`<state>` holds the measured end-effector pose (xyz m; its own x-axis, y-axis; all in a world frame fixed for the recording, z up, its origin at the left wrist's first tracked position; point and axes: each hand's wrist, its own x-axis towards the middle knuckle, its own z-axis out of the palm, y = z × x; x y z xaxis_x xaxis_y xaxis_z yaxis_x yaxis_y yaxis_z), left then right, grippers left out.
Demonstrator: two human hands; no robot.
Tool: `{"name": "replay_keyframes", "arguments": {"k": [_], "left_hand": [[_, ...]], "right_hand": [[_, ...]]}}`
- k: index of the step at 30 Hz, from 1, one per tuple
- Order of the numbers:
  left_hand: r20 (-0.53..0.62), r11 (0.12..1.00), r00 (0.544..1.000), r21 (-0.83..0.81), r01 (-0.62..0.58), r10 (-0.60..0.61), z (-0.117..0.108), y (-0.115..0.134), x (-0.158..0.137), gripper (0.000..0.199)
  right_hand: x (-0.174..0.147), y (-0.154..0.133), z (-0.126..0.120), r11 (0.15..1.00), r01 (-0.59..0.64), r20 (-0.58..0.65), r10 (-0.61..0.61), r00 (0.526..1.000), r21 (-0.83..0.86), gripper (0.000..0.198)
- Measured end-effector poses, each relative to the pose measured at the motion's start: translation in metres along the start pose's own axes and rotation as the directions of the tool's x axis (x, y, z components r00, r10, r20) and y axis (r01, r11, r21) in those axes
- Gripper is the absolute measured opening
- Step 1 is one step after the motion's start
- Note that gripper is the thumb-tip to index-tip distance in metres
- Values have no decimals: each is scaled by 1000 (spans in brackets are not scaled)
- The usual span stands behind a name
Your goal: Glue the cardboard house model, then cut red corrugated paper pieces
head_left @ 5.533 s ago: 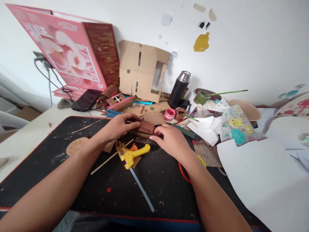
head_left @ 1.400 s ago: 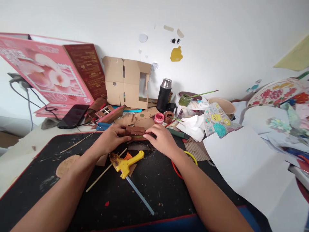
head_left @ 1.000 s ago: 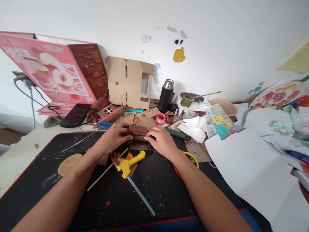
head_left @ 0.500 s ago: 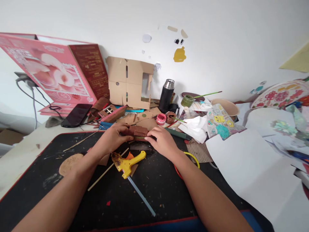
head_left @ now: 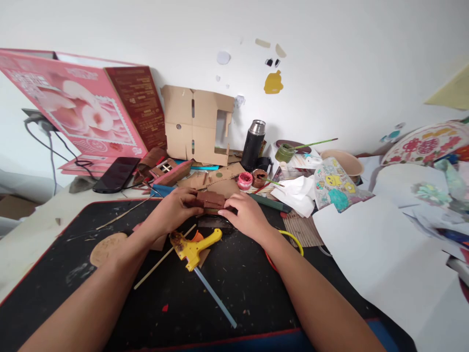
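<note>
Between my two hands is a small brown painted block-like piece (head_left: pixel 210 199), with a thin greenish strip showing along its lower edge. My left hand (head_left: pixel 178 203) grips its left end, thumb in front and fingers behind. At the right end, my right hand (head_left: pixel 242 209) pinches it between thumb and fingers. Parts of the piece under the fingertips are hidden. Just in front of the hands, a yellow glue gun (head_left: pixel 196 248) lies on the black mat (head_left: pixel 161 288), a translucent glue stick (head_left: pixel 216 298) sticking out of it. A thin wooden stick (head_left: pixel 154 268) passes beside the gun.
Behind the hands stand a pink paint jar (head_left: pixel 245 181), a brown paint jar (head_left: pixel 259 178) and a black thermos (head_left: pixel 253 145). Cut cardboard (head_left: pixel 198 124) leans on the wall. A phone (head_left: pixel 116 174) lies left; white paper (head_left: pixel 388 249) covers the right side.
Both hands keep their hold on the brown piece, which looks tipped very slightly. Otherwise the scene only shifts a little with the camera.
</note>
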<state>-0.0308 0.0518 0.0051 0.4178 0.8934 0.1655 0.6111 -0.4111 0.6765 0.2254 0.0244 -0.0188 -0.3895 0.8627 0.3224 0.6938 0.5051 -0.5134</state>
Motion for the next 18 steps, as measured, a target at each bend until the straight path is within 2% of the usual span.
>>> {"name": "replay_keyframes", "arguments": {"k": [9,14,18], "left_hand": [[128,994,985,3,-113,111,-4,-7,3,14],[122,982,974,-31,-188,190,0,-12,3,18],[115,980,974,-62,-188,194,1,-14,3,21]], "right_hand": [[1,0,5,999,31,28,-31,999,-20,18],[0,0,4,998,43,31,-42,999,-41,17],[0,0,4,997,54,34,-52,998,-59,19]]}}
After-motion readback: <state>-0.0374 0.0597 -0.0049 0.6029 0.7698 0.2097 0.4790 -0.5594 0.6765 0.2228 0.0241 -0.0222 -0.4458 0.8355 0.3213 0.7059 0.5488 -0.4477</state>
